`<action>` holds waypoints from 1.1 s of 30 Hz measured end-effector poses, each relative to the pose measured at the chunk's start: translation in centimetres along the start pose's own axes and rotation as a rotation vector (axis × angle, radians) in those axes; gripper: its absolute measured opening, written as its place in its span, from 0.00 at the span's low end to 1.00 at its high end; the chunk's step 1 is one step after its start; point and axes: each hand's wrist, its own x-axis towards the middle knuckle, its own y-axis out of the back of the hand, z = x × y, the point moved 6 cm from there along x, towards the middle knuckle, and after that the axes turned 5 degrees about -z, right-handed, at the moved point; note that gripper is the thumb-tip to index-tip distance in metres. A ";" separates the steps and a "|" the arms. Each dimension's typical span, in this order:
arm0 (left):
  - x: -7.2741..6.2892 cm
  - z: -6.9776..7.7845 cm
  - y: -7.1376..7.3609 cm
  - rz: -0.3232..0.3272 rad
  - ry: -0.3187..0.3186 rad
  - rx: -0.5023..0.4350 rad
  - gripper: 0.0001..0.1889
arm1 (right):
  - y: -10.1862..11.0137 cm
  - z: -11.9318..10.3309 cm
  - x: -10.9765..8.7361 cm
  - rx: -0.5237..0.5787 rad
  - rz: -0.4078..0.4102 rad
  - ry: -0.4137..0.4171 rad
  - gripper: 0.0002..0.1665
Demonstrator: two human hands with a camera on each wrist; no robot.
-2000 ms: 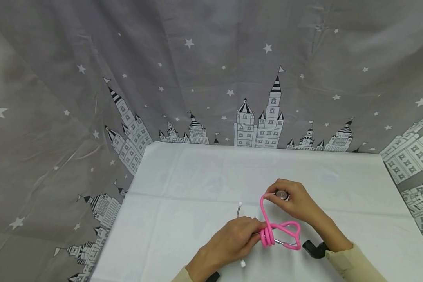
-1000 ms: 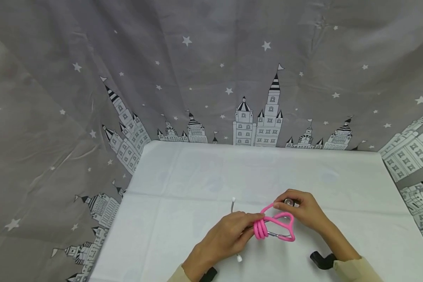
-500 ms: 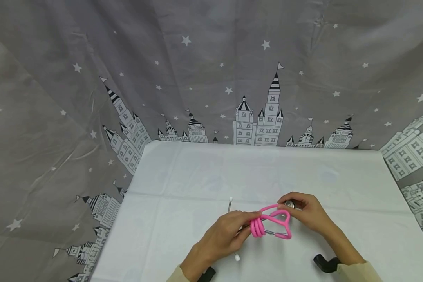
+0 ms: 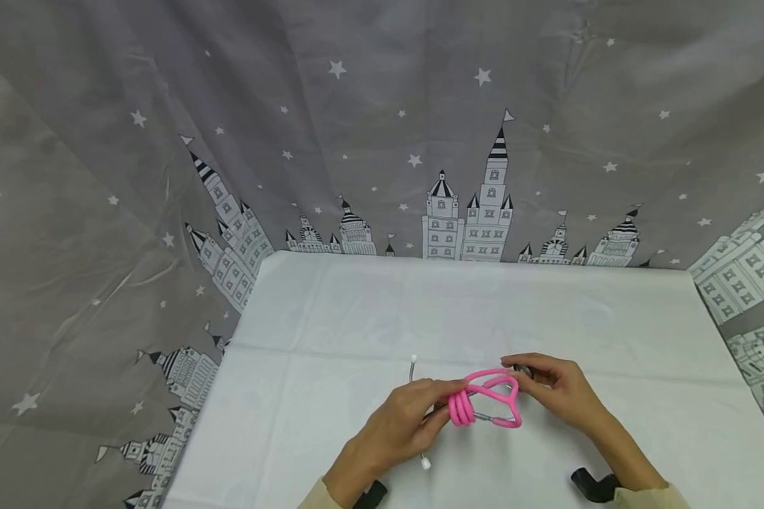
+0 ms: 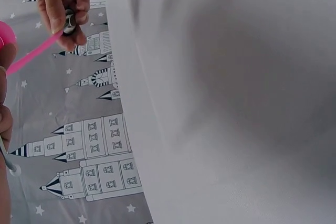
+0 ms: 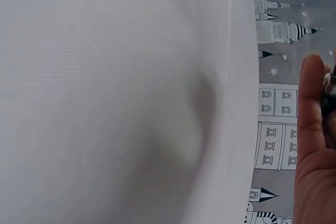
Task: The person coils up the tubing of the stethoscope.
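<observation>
A stethoscope point(image 4: 461, 410) with pink tubing is held up over the white-covered table in the head view. Several turns of its tube wrap round the metal ear tubes, and a pink forked loop sticks out to the right. My left hand point(image 4: 404, 420) pinches the wound bundle at its left side. White ear tips point(image 4: 425, 463) poke out past that hand. My right hand point(image 4: 566, 392) holds the tube's end at the metal chest piece point(image 5: 69, 22), mostly covered by fingers in the head view. Between the hands the pink tube runs in a shallow arc.
A white cloth covers the table point(image 4: 331, 318). Behind and to the sides hangs a grey curtain point(image 4: 356, 141) printed with castles and stars. Black devices sit at both wrists, one by the right sleeve point(image 4: 649, 497).
My right hand has come down and slightly right with the chest piece, and the free tube, once upright, now lies along the loop. My left hand has shifted the bundle a little left.
</observation>
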 end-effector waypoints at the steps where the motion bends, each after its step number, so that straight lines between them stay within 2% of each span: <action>1: 0.0 -0.1 0.0 0.003 0.003 -0.003 0.26 | 0.0 -0.1 -0.1 -0.016 0.007 0.011 0.16; 6: 0.1 -0.7 0.1 0.008 0.047 -0.054 0.27 | -0.3 -1.0 -0.7 -0.064 0.033 0.092 0.17; 11: 0.3 -1.3 0.2 0.013 0.094 -0.096 0.26 | -1.2 -1.9 -1.3 -0.109 0.024 0.198 0.20; 14: 0.3 -1.6 0.3 0.017 0.107 -0.093 0.25 | -1.8 -2.1 -1.7 -0.133 0.008 0.201 0.18; 20: 0.1 -2.2 0.3 0.025 0.144 -0.074 0.25 | -2.4 -2.1 -2.3 -0.107 0.002 0.136 0.17; 24: 0.2 -2.6 0.5 0.040 0.188 -0.057 0.25 | -3.1 -2.8 -2.7 -0.114 0.008 0.157 0.20; 27: 0.2 -2.9 0.7 0.069 0.230 -0.055 0.23 | -4.1 -3.6 -2.9 -0.211 -0.006 0.199 0.22; 32: 0.3 -3.3 0.7 0.106 0.266 -0.003 0.22 | -5.9 -5.7 -3.3 -0.453 -0.013 0.305 0.24; 33: 0.2 -3.3 0.7 0.110 0.273 0.012 0.22 | -6.1 -6.2 -3.3 -0.492 -0.010 0.325 0.22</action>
